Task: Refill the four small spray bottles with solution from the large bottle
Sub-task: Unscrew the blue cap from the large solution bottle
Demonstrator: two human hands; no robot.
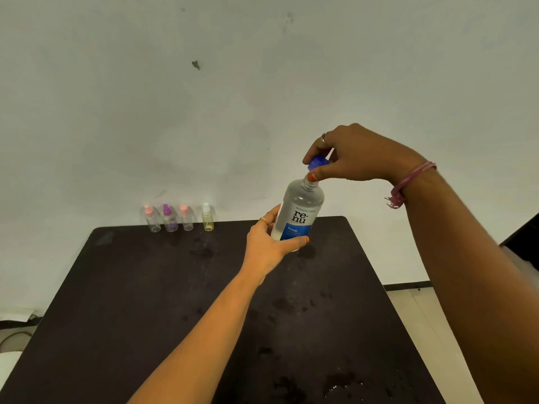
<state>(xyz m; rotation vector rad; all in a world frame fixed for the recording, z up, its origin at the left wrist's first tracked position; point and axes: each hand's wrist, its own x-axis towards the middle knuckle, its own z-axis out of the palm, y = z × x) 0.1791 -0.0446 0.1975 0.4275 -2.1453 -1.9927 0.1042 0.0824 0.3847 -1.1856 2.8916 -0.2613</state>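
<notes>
Large bottle [300, 212], tilted, sits above the far right part of the dark table [145, 287]. Our left hand [269, 243] wraps its base. Our right hand [355, 156] pinches the blue cap [318, 162] at its neck. Left of the large bottle, four small spray bottles [179, 218] line the table's far edge.

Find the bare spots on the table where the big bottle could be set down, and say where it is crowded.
The table is bare across its near and left parts, between the four small spray bottles at the far edge and the left forearm. Wet patches dot the near right. It is crowded only along the far edge by those bottles, and where both hands hold the big bottle.
</notes>
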